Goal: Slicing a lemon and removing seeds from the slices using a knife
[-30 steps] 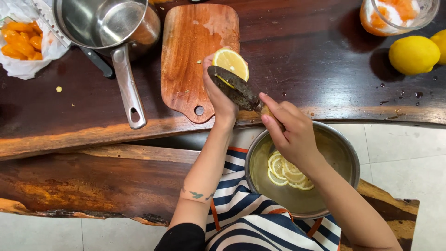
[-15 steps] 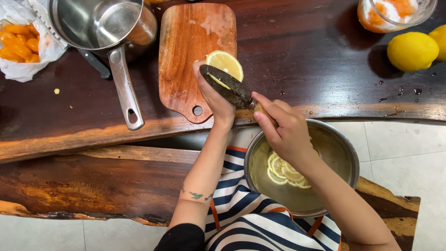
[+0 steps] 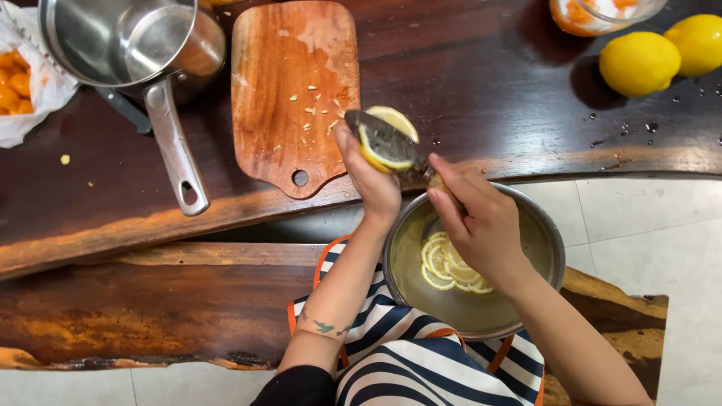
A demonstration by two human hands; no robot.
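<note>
Dark wooden slab counter [image 3: 466, 83] fills the upper frame, pale tile floor at right and bottom. Left hand [image 3: 372, 180], centre frame, fingers curled around a cut lemon half [image 3: 387, 139], holding it up just past the counter edge, cut face toward the camera. Right hand [image 3: 481, 222], just right of it, fingers closed on the handle of a knife [image 3: 387, 139]; handle mostly hidden, dark blade lies across the lemon's cut face. Below both hands, lower centre, a steel bowl [image 3: 545, 248] sits in the lap with thin lemon slices [image 3: 447, 267] in the bottom. Wooden cutting board [image 3: 289, 90] upper centre, seeds scattered on it, touching nothing held. Steel saucepan [image 3: 128, 45] upper left, long handle pointing down-frame. Two whole lemons [image 3: 639, 60] upper right, well apart from the hands. Bag of orange pieces [image 3: 19, 83] at far left edge. Striped apron at bottom.
</note>
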